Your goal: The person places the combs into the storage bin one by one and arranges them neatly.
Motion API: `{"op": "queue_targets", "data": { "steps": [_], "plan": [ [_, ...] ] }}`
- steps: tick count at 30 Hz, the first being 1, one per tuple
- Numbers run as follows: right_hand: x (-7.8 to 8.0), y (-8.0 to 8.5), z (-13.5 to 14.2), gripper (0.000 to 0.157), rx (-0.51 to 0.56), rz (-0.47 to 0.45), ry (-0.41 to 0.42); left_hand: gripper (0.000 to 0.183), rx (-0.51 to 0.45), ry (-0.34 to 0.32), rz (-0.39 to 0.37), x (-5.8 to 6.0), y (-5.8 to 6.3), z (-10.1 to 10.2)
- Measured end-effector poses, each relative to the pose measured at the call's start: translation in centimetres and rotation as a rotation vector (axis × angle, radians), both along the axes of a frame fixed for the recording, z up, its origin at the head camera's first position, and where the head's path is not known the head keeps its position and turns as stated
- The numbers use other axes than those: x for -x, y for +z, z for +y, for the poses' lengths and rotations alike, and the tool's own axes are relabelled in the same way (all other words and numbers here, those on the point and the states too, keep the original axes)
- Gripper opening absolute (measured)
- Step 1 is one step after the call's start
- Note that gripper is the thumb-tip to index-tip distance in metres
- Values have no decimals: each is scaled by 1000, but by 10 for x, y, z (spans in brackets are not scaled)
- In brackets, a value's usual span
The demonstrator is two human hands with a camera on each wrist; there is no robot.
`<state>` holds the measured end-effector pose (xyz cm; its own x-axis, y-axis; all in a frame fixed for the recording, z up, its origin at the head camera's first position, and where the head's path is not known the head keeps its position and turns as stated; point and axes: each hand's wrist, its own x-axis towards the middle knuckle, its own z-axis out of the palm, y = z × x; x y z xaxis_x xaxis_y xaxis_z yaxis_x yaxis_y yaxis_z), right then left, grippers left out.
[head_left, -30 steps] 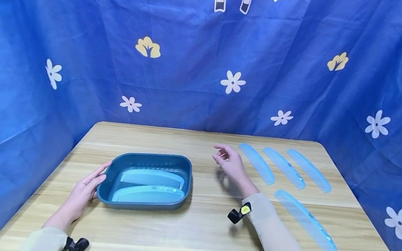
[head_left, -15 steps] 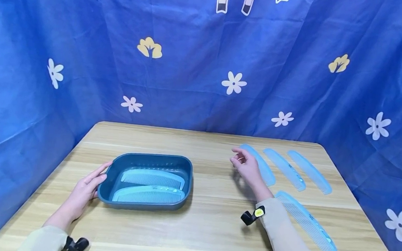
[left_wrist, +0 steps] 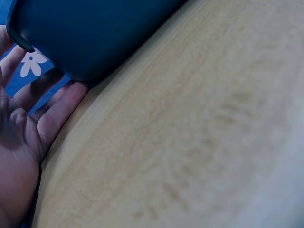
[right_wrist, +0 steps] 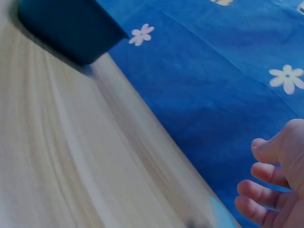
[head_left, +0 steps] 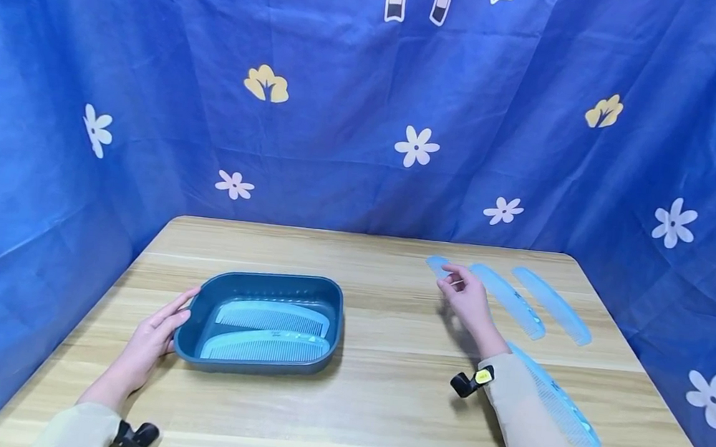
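Extended left hand (head_left: 154, 333) is bracing tub (head_left: 253, 367); loose, empty-looking right hand (head_left: 468, 302) is hovering by comb (head_left: 437, 263), tub's two o'clock; low pinching should suit.

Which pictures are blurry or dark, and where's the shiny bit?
Head view: mostly clear, pale shine on the light wood-grain rectangular table near the bottom; left wrist view: dim, table blurry toward the right; right wrist view: dim, soft-edged dark teal rounded plastic-looking tub.
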<state>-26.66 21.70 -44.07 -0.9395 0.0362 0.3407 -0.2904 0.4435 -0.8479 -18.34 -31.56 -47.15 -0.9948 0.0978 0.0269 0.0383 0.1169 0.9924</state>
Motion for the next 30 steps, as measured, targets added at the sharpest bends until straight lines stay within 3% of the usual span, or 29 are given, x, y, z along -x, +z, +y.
{"op": "queue_targets", "data": {
  "steps": [20, 26, 30],
  "plan": [
    [18, -5, 44, 36, -105, -98, -119, 50, -1, 2, -8, -1, 3, -1],
    [25, -8, 50, 40, -153, -184, -120, 51, 13, 10, -14, -1, 2, -2],
    [30, -12, 54, 46, -246, -223, -83, 50, -1, 4, -4, -1, 2, -1]
  ]
}}
